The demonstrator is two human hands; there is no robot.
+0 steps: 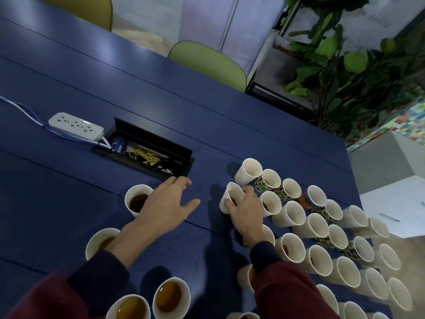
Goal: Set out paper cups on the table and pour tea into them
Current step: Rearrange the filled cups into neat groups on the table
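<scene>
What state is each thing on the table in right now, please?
Left hand: open, holding nothing.
Right hand: gripping a white paper cup.
Cups at left: filled with tea.
Cups at right: upright, most look unfilled.
Cable box lid: open.

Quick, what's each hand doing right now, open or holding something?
Left hand: open, fingers spread, holding nothing.
Right hand: closed, fingers curled round a paper cup at the edge of the cluster.
</scene>
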